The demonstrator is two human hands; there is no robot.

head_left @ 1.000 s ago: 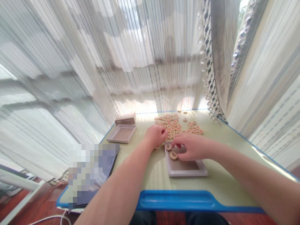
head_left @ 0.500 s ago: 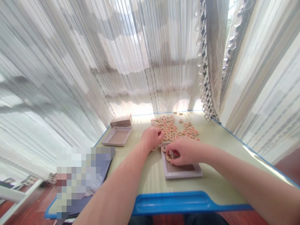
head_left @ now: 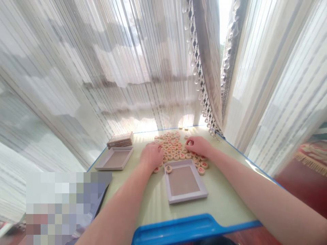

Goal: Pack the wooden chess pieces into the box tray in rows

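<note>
Round wooden Chinese chess pieces (head_left: 176,156), with red or black characters, lie in a dense cluster beyond the shallow cardboard tray (head_left: 187,198). One piece (head_left: 168,169) rests in the tray's far left corner. At the cluster's left edge is my left hand (head_left: 152,156), palm down, its fingers bent together against the pieces; whatever is under them is hidden. My right hand (head_left: 200,146) reaches over the cluster's right side. Its thumb and fingers are curled into a pinch, with a Chinese chess piece (head_left: 185,150) at the fingertips.
Another shallow tray (head_left: 100,168) lies at the left, with a flat box (head_left: 120,139) behind it. A pixelated patch (head_left: 68,207) covers things at the front left. The table has a blue rim and a blue trough (head_left: 176,227) in front. Curtains (head_left: 143,85) hang behind.
My right hand has left the tray and moved away to the cluster's right side. The piece it held in the tray is no longer there. The view has shifted right; my left hand stays beside the cluster.
</note>
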